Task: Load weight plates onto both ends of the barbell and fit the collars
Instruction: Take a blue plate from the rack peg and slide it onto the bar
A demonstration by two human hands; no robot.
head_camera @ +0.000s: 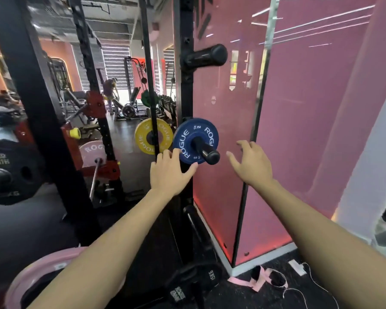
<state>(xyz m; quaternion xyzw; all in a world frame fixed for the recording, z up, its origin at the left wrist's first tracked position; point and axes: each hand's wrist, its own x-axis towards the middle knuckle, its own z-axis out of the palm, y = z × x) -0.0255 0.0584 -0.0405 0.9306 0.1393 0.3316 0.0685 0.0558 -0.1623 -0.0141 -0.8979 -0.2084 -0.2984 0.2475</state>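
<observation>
Reaching at twelve o'clock, the blue plate (195,140) on its storage peg (206,150) is touched by the left hand (168,172), right hand (252,162) spread empty; loading and collars seemingly remain.

Both forearms bare, no sleeves; hands ungloved, no rings visible.

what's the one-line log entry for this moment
left hand: open, touching blue plate rim | right hand: open, off plate | plate on storage peg
</observation>
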